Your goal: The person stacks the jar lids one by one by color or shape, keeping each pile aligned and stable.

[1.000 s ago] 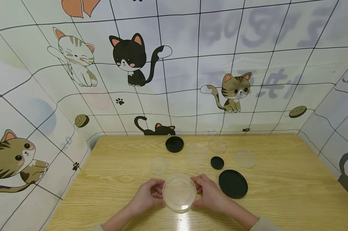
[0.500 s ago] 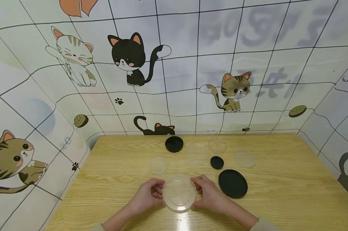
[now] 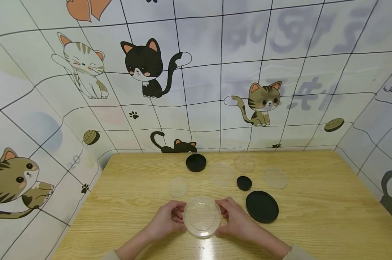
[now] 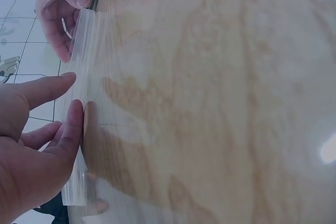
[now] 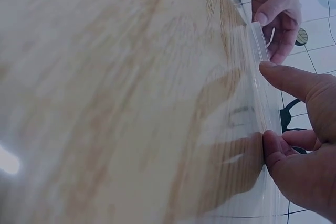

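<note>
A clear round plastic dish point(image 3: 202, 216), with a ring moulded in its middle, is close over the table near its front edge. My left hand point(image 3: 168, 217) grips its left side, thumb and fingertips at the rim. On the opposite side my right hand point(image 3: 236, 218) holds the rim the same way. Edge-on in the left wrist view, the dish point(image 4: 76, 182) shows a ribbed, see-through side wall close to the wood. From the right wrist view, the thumb and fingers of my right hand point(image 5: 310, 124) meet that wall point(image 5: 255, 82).
Black round dishes lie around: a large one point(image 3: 262, 207) beside my right hand, a small one point(image 3: 244, 183) behind it, another point(image 3: 196, 163) at the back edge. Several clear discs, including one point(image 3: 178, 187) at left and one point(image 3: 275, 178) at right, lie on the wooden table point(image 3: 322, 202).
The head view shifts slightly. Both hands and the clear dish stay practically where they were.
</note>
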`<state>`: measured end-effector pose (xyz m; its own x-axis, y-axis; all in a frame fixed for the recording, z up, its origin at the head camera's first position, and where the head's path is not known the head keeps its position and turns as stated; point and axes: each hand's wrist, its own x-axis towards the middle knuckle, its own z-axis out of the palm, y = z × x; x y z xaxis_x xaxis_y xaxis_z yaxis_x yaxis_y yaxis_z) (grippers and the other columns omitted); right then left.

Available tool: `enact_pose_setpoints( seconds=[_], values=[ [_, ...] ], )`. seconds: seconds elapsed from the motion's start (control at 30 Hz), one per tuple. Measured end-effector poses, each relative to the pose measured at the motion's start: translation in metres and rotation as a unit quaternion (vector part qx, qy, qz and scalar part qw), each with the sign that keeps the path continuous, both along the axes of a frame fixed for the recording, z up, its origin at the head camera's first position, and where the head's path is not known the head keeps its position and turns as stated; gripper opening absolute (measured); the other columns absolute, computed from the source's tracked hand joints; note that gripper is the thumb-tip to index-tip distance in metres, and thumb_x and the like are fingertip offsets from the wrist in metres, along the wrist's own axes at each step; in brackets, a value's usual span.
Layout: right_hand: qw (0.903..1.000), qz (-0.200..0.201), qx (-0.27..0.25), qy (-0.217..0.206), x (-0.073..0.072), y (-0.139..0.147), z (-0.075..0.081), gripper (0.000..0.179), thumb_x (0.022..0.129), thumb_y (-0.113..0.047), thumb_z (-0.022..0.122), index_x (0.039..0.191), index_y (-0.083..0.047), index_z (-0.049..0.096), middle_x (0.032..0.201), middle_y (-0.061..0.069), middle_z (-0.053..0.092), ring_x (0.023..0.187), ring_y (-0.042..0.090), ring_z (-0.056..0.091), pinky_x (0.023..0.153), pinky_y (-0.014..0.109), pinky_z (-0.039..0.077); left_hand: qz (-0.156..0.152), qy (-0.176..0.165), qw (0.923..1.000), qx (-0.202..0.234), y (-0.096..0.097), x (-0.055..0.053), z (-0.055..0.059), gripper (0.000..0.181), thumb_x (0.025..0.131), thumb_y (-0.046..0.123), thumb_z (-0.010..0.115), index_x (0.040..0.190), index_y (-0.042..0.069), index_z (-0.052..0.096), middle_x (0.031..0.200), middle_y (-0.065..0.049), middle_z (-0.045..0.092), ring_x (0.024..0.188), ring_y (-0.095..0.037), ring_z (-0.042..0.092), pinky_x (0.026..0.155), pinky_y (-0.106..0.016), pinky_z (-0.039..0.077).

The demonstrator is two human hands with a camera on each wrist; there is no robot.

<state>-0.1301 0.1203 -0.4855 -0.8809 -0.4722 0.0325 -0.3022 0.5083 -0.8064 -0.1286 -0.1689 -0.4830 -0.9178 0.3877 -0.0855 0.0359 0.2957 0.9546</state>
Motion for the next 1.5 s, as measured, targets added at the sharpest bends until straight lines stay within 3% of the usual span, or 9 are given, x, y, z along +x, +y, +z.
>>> enact_pose_setpoints(
  seconds=[0.13, 0.27, 0.4, 0.57, 0.8, 1.07, 1.5],
  values=[
    [1.0000, 0.003, -0.002, -0.003, -0.001, 0.002, 0.002, 0.087, 0.066, -0.012, 0.095, 0.140, 0.009, 0.053, 0.106, 0.003, 0.052, 0.093, 0.014, 0.050, 0.080, 0.024, 0.051, -0.010, 0.007, 0.9999, -0.011, 0.000, -0.002, 0.001, 0.070, 0.070, -0.018, 0.082, 0.134, -0.014, 0.053, 0.114, -0.016, 0.059, 0.092, -0.025, 0.061, 0.076, -0.030, 0.059],
    [0.9999, 0.009, -0.001, -0.010, -0.002, 0.004, 0.008, 0.089, 0.068, -0.014, 0.095, 0.141, 0.009, 0.050, 0.107, 0.005, 0.051, 0.093, 0.016, 0.051, 0.081, 0.026, 0.052, -0.042, 0.027, 0.9975, -0.050, -0.003, -0.011, 0.008, 0.070, 0.072, -0.011, 0.085, 0.134, -0.011, 0.054, 0.119, -0.017, 0.060, 0.091, -0.024, 0.063, 0.074, -0.025, 0.057],
    [0.9999, -0.002, 0.014, 0.003, -0.005, 0.005, 0.016, 0.088, 0.073, -0.021, 0.095, 0.142, 0.008, 0.049, 0.111, 0.008, 0.053, 0.092, 0.019, 0.054, 0.078, 0.028, 0.052, -0.066, 0.039, 0.9933, -0.086, -0.007, -0.024, 0.021, 0.066, 0.076, -0.002, 0.087, 0.134, -0.008, 0.055, 0.124, -0.019, 0.060, 0.090, -0.023, 0.064, 0.073, -0.023, 0.054],
    [0.9991, -0.041, -0.006, 0.005, -0.018, 0.006, 0.029, 0.086, 0.075, -0.016, 0.093, 0.145, 0.006, 0.048, 0.128, 0.017, 0.055, 0.102, 0.027, 0.059, 0.085, 0.040, 0.055, -0.075, 0.044, 0.9941, -0.064, -0.005, -0.046, 0.031, 0.064, 0.082, 0.002, 0.085, 0.137, -0.010, 0.053, 0.127, -0.025, 0.057, 0.093, -0.025, 0.064, 0.074, -0.027, 0.057],
    [0.9962, -0.071, -0.016, 0.048, -0.053, 0.020, 0.039, 0.083, 0.079, -0.014, 0.091, 0.148, 0.003, 0.048, 0.132, 0.023, 0.053, 0.107, 0.037, 0.059, 0.089, 0.050, 0.054, -0.034, 0.068, 0.9970, -0.017, 0.014, -0.076, 0.035, 0.058, 0.085, 0.001, 0.082, 0.136, -0.007, 0.055, 0.125, -0.027, 0.057, 0.098, -0.028, 0.066, 0.076, -0.029, 0.058],
    [0.9940, -0.077, -0.030, 0.071, -0.089, 0.036, 0.029, 0.089, 0.078, -0.017, 0.092, 0.151, 0.001, 0.044, 0.135, 0.025, 0.049, 0.110, 0.042, 0.057, 0.090, 0.055, 0.053, 0.025, 0.063, 0.9973, 0.028, 0.046, -0.099, 0.037, 0.057, 0.083, 0.000, 0.083, 0.134, -0.003, 0.058, 0.126, -0.026, 0.058, 0.104, -0.034, 0.065, 0.077, -0.031, 0.058],
    [0.9953, -0.083, 0.007, 0.049, -0.109, 0.050, 0.021, 0.091, 0.083, -0.019, 0.089, 0.153, 0.006, 0.037, 0.142, 0.031, 0.048, 0.121, 0.046, 0.054, 0.096, 0.059, 0.050, 0.042, 0.032, 0.9982, 0.027, 0.065, -0.119, 0.027, 0.061, 0.082, -0.002, 0.083, 0.135, -0.009, 0.053, 0.130, -0.026, 0.058, 0.111, -0.039, 0.063, 0.082, -0.033, 0.058]
  ],
)
